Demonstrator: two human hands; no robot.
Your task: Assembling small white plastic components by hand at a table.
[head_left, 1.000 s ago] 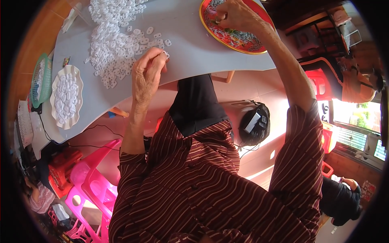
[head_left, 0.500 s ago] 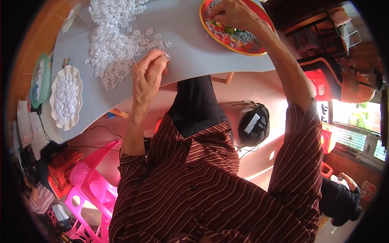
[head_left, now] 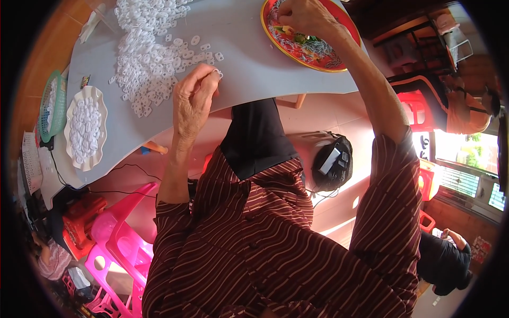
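My left hand [head_left: 194, 98] is raised at the near edge of the table, fingers curled, pinching a small white plastic piece [head_left: 219, 73] between thumb and forefinger. Beyond and to its left spreads a big heap of similar white pieces [head_left: 140, 63], flat ovals with holes. My right hand [head_left: 306, 18] reaches into a round red tray [head_left: 339, 63] with a yellow rim. Its fingers are bent together over many thin grey metal bits [head_left: 318, 49] lying there. Whatever the fingertips hold is too small or hidden to make out.
On the left of the grey table [head_left: 238, 32] stand a white scalloped dish [head_left: 105, 119] full of white pieces and a green basket [head_left: 46, 108]. A pink plastic chair [head_left: 114, 233] is at lower left. Other people sit nearby, one in black [head_left: 445, 262] at right.
My right hand has shifted slightly over the red tray. My left hand stays in place with the white piece.
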